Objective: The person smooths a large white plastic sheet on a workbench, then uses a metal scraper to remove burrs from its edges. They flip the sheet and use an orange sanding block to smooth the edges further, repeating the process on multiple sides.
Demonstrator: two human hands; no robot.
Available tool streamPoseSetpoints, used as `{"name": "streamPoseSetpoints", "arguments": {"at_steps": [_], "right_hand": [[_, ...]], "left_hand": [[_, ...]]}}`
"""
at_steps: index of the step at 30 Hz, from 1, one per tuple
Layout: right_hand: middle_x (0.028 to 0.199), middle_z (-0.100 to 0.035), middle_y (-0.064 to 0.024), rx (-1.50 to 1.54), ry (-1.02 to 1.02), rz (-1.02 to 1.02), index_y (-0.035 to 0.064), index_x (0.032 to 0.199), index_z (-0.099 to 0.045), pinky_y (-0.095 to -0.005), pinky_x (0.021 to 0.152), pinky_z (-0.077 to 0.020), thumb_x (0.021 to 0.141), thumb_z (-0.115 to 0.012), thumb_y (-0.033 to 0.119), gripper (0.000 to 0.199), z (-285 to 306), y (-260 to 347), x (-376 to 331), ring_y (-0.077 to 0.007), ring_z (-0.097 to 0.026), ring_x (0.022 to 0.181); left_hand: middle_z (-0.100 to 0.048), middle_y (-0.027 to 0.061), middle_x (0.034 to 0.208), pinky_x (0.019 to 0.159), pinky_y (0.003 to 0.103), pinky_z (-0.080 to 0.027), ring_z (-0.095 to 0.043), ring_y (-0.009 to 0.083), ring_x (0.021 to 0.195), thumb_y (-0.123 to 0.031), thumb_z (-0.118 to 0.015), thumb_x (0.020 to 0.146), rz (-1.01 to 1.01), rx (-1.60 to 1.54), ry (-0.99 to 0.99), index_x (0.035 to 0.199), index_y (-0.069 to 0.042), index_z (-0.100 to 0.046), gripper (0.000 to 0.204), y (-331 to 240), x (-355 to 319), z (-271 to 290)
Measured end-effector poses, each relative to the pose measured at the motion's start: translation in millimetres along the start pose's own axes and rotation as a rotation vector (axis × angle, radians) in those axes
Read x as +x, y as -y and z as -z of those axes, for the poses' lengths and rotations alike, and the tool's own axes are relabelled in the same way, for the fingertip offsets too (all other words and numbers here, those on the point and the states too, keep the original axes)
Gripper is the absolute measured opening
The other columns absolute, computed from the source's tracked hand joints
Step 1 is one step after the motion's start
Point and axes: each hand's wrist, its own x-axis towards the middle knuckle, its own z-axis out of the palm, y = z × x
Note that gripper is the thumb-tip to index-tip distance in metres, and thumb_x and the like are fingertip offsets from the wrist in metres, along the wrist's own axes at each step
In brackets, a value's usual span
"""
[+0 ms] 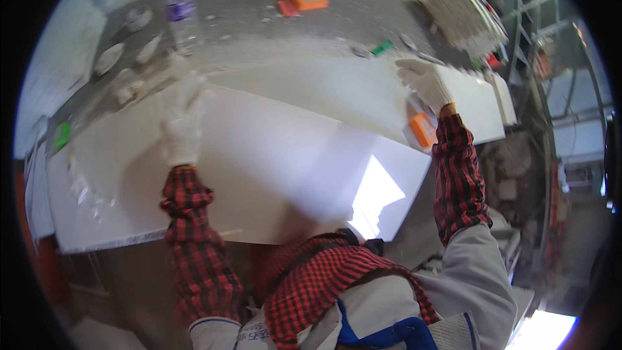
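Observation:
Both my hands wear white gloves. A glossy white panel point(259, 155) lies at an angle in front of me, overlapping another white slab point(337, 84) behind it. My left hand point(183, 120) is over the left part of the panel, smeared by motion, so its fingers are unclear. My right hand point(426, 84) is at the right end of the rear slab with fingers stretched out and apart from the thumb; nothing shows in its grip. Just below it, an orange block point(422, 131) sits near the panel's right corner.
On the dusty grey table point(259, 26) lie an orange box point(310, 0), a red piece point(287, 8) and a green piece point(382, 48). A bottle with a purple label point(181, 11) stands at the back left. Stacked slabs point(457, 16) are at the back right.

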Motion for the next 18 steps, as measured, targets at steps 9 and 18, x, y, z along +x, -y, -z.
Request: {"name": "streamPoseSetpoints", "arguments": {"at_steps": [9, 18], "right_hand": [[0.112, -0.074, -0.0094, 0.330, 0.405, 0.439, 0.0032, 0.129, -0.066, -0.0313, 0.083, -0.0533, 0.088, -0.072, 0.024, 0.046, -215.1, 145.5, 97.0, -0.0169, -0.068, 0.093], [0.120, -0.070, -0.0161, 0.190, 0.325, 0.685, 0.0093, 0.135, -0.061, -0.0384, 0.094, -0.0520, 0.084, -0.072, 0.041, 0.061, -314.5, 224.9, 146.4, -0.0311, -0.069, 0.109]], "left_hand": [[-0.068, 0.0098, 0.129, 0.106, 0.032, -0.046, -0.061, 0.0195, 0.122, -0.015, -0.074, 0.088, 0.116, -0.187, 0.006, 0.125, -0.005, -0.068, 0.038, -46.4, -1.8, -3.5], [-0.069, 0.0131, 0.127, 0.103, 0.031, -0.048, -0.064, 0.0184, 0.118, -0.008, -0.073, 0.089, 0.185, -0.253, -0.014, 0.131, 0.000, -0.064, 0.044, -56.6, -7.8, 0.7]]}}
